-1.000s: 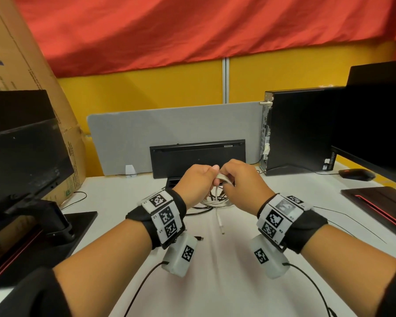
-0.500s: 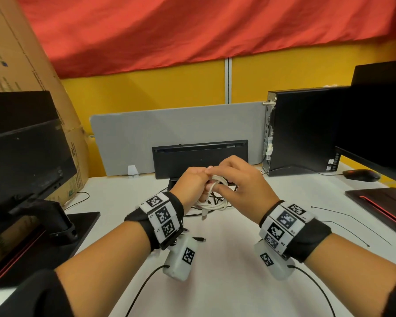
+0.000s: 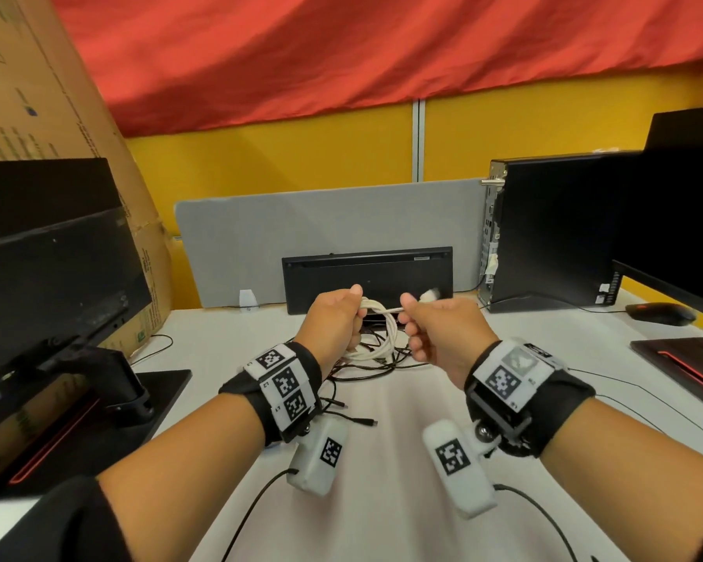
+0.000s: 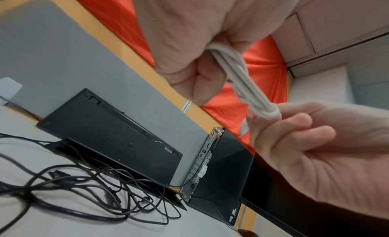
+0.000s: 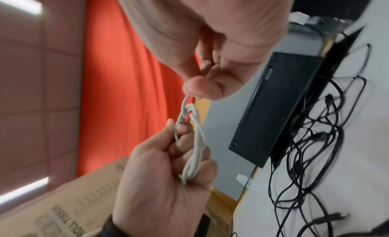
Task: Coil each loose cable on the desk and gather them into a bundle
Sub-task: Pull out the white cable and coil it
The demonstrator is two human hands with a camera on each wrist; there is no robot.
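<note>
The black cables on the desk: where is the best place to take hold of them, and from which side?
Probably one free plug end lying nearest the person, pinched from above; the black cables behind it are a flat tangle with no clear strand to follow.

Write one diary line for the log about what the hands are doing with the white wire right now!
left hand: grips white cable coil | right hand: pinches its free end, pulled taut | black cables: loose on desk | stage: tying off white coil
</note>
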